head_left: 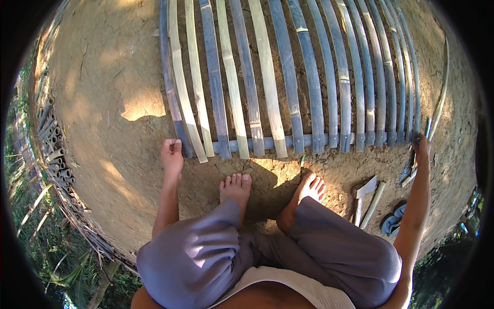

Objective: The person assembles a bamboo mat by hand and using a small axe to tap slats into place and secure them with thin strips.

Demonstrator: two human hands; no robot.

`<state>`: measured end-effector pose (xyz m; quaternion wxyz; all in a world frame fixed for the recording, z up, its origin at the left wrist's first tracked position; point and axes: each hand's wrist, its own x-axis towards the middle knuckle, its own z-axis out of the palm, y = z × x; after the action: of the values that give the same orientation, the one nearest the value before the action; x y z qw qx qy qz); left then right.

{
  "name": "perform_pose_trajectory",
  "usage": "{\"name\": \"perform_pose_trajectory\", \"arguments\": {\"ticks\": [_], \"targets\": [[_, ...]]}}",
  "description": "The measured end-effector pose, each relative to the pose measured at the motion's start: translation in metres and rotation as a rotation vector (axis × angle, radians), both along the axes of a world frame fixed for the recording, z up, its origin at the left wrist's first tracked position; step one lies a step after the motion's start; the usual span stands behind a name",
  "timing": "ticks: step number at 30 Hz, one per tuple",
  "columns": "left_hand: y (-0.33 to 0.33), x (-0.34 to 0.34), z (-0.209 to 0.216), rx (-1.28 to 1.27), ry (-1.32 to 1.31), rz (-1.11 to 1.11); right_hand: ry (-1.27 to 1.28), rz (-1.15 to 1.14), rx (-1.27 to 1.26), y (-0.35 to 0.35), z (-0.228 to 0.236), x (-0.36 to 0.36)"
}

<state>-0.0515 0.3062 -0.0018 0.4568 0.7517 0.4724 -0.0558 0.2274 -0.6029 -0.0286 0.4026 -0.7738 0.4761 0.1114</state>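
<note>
A frame of long split-bamboo slats (pixel 294 98), some grey and some pale, lies on the ground before me. Their near ends rest across a grey bamboo crosspiece (pixel 234 146), and dark fastening spots show on several of them. My left hand (pixel 172 156) is closed at the frame's near left corner, beside the outermost slat (pixel 170 87). At the near right corner my right hand (pixel 422 147) is closed around the frame's end. Whether each hand grips the crosspiece or a slat end is hidden by the fingers.
Right of my feet lie a broad-bladed hatchet (pixel 364 189), a short stick (pixel 374 205) and dark sandals (pixel 393 218). A thin bamboo strip (pixel 441 100) lies beyond the right hand. Cut bamboo tubes (pixel 53 141) are stacked at the far left, along the edge of the earth.
</note>
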Motion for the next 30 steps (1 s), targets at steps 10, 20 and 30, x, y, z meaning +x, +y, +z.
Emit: {"name": "perform_pose_trajectory", "arguments": {"ticks": [10,20,30], "targets": [[-0.005,0.006,0.004,0.018,-0.084,0.138,-0.094,-0.021,0.020,0.031,0.006,-0.008],[0.002,0.029,-0.001,0.128,-0.061,0.076,-0.070,-0.131,0.040,0.022,0.020,0.007],[0.003,0.015,0.000,0.059,-0.098,0.104,-0.103,0.179,-0.259,0.094,0.009,0.002]]}}
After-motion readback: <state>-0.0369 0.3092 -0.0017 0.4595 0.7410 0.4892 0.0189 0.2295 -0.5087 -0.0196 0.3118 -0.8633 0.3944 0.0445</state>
